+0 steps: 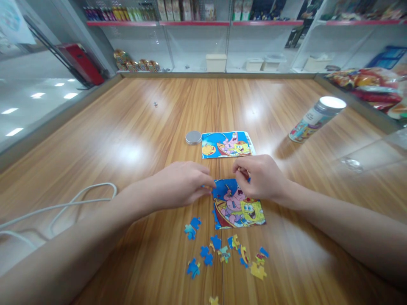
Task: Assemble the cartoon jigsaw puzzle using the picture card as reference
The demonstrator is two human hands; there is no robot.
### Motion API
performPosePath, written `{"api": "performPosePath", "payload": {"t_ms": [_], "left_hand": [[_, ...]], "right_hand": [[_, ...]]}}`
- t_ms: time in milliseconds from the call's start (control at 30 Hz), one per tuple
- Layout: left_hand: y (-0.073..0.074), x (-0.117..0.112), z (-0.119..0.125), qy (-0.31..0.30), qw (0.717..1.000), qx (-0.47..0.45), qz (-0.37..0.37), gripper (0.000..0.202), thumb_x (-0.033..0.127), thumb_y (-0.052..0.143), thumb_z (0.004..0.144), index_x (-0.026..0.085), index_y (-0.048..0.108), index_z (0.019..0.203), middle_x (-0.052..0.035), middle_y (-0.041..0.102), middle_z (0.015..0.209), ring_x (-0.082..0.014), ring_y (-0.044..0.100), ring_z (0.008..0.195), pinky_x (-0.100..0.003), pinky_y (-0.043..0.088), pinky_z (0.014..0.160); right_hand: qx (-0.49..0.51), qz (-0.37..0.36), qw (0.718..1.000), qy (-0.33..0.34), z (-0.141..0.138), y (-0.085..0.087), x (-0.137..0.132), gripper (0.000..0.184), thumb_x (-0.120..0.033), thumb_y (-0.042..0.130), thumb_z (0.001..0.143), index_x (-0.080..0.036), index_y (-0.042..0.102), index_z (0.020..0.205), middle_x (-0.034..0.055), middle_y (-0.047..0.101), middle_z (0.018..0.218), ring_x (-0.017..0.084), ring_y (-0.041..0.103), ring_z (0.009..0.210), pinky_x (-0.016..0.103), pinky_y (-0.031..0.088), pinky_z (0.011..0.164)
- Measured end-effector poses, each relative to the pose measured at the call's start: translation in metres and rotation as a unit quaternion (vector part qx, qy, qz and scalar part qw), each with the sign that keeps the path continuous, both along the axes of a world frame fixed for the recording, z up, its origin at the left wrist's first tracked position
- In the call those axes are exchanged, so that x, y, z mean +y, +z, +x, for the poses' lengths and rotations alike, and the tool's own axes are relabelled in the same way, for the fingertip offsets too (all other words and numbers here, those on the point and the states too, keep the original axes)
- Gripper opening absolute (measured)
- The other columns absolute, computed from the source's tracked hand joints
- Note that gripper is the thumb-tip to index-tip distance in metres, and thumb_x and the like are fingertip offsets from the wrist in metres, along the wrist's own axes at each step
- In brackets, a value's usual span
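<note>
A partly joined jigsaw puzzle (237, 209) lies on the table in front of me, showing a pink starfish and a yellow sponge cartoon figure in a boat. My left hand (184, 184) is at its upper left edge, thumb and fingers pinched around what looks like a small puzzle piece, mostly covered by the fingertips. Over the puzzle's upper right part, my right hand (262, 176) is curled closed; its fingers hide whatever is in them. Loose puzzle pieces (193, 268) in blue and yellow are scattered below. Just beyond the hands lies a picture card (227, 145) with the same scene.
A round metal lid (193, 137) touches the card's left side. A printed cylindrical can (316, 119) stands at the right. White cable (79, 201) loops on the left, under my forearm. A clear plastic object (352, 164) is at the right. Store shelves (193, 23) line the back.
</note>
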State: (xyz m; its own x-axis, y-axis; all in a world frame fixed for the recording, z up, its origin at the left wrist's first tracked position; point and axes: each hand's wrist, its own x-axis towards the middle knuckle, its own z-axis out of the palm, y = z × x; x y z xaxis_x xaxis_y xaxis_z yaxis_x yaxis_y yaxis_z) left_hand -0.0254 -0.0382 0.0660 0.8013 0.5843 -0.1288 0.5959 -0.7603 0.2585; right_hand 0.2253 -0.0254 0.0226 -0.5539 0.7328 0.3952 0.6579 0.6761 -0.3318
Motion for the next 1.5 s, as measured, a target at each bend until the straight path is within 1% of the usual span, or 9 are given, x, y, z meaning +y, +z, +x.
{"api": "performPosePath", "payload": {"t_ms": [133, 300, 533, 733, 967, 1067, 1167, 1233, 1500], "left_hand": [[0.001, -0.014, 0.004, -0.038, 0.998, 0.051, -0.020, 0.026, 0.034, 0.058, 0.097, 0.029, 0.070, 0.119, -0.0044, 0.075, 0.088, -0.0197, 0.070, 0.074, -0.028, 0.047, 0.060], [-0.008, -0.020, 0.006, -0.047, 0.997, 0.069, 0.000, 0.025, 0.035, 0.054, 0.098, 0.028, 0.069, 0.117, -0.0054, 0.073, 0.086, -0.0213, 0.070, 0.071, -0.030, 0.048, 0.058], [-0.013, -0.021, 0.003, -0.022, 0.997, 0.074, -0.005, 0.024, 0.034, 0.049, 0.100, 0.027, 0.071, 0.107, -0.0039, 0.073, 0.082, -0.0212, 0.070, 0.071, -0.029, 0.048, 0.059], [-0.011, -0.018, 0.002, -0.009, 0.998, 0.066, -0.012, 0.025, 0.034, 0.050, 0.099, 0.026, 0.073, 0.103, -0.0046, 0.073, 0.079, -0.0203, 0.069, 0.068, -0.028, 0.046, 0.057], [-0.013, -0.019, 0.007, 0.012, 0.997, 0.075, -0.012, 0.032, 0.032, 0.046, 0.100, 0.022, 0.073, 0.087, -0.0060, 0.072, 0.073, -0.0212, 0.068, 0.063, -0.030, 0.043, 0.054], [-0.011, -0.021, 0.009, 0.017, 0.997, 0.077, -0.010, 0.031, 0.030, 0.045, 0.099, 0.022, 0.073, 0.088, -0.0065, 0.072, 0.074, -0.0220, 0.068, 0.063, -0.031, 0.044, 0.054], [-0.009, -0.021, 0.010, 0.026, 0.997, 0.069, -0.013, 0.028, 0.030, 0.048, 0.098, 0.021, 0.074, 0.091, -0.0064, 0.071, 0.073, -0.0203, 0.066, 0.059, -0.029, 0.043, 0.053], [-0.008, -0.022, 0.011, 0.031, 0.997, 0.069, -0.013, 0.027, 0.029, 0.049, 0.097, 0.021, 0.074, 0.090, -0.0066, 0.071, 0.072, -0.0199, 0.066, 0.058, -0.029, 0.043, 0.053], [-0.004, -0.021, 0.013, 0.034, 0.996, 0.085, -0.016, 0.029, 0.028, 0.047, 0.095, 0.022, 0.074, 0.087, -0.0072, 0.071, 0.072, -0.0229, 0.068, 0.061, -0.030, 0.042, 0.052]], "right_hand": [[0.005, -0.007, 1.000, 0.012, 0.000, -0.005, 0.002, 0.012, -0.013, 0.056, 0.074, -0.017, 0.066, 0.080, 0.0031, 0.066, 0.073, 0.016, 0.057, 0.064, 0.030, 0.040, 0.060], [0.010, 0.001, 0.999, 0.036, -0.008, -0.011, -0.003, 0.017, -0.015, 0.055, 0.085, -0.015, 0.071, 0.090, 0.0098, 0.066, 0.090, 0.023, 0.059, 0.087, 0.035, 0.046, 0.076], [-0.029, -0.051, 0.998, 0.032, -0.023, -0.015, -0.018, 0.016, -0.029, 0.061, 0.093, -0.016, 0.067, 0.086, 0.0084, 0.061, 0.092, 0.022, 0.054, 0.088, 0.034, 0.043, 0.075], [-0.039, -0.097, 0.994, 0.015, -0.027, -0.010, -0.014, 0.010, -0.025, 0.064, 0.090, -0.017, 0.063, 0.084, 0.0055, 0.061, 0.091, 0.020, 0.055, 0.088, 0.033, 0.041, 0.074], [-0.039, -0.151, 0.988, 0.003, -0.036, -0.004, -0.011, 0.008, -0.016, 0.064, 0.082, -0.017, 0.062, 0.075, 0.0038, 0.061, 0.085, 0.018, 0.054, 0.083, 0.031, 0.039, 0.072], [-0.035, -0.128, 0.991, 0.004, -0.035, -0.004, -0.015, 0.001, -0.016, 0.063, 0.082, -0.017, 0.063, 0.081, 0.0055, 0.061, 0.089, 0.020, 0.054, 0.087, 0.031, 0.040, 0.074], [-0.051, -0.084, 0.995, 0.004, -0.034, -0.004, -0.021, 0.008, -0.018, 0.062, 0.084, -0.016, 0.064, 0.092, 0.0080, 0.062, 0.095, 0.023, 0.053, 0.095, 0.034, 0.041, 0.080], [-0.074, -0.075, 0.994, 0.002, -0.034, -0.004, -0.024, 0.009, -0.017, 0.060, 0.085, -0.015, 0.064, 0.092, 0.0088, 0.061, 0.093, 0.024, 0.053, 0.093, 0.035, 0.040, 0.079], [-0.078, -0.114, 0.990, -0.007, -0.038, -0.005, -0.021, 0.007, -0.013, 0.061, 0.081, -0.015, 0.061, 0.088, 0.0079, 0.062, 0.091, 0.022, 0.054, 0.087, 0.033, 0.039, 0.072]]}}
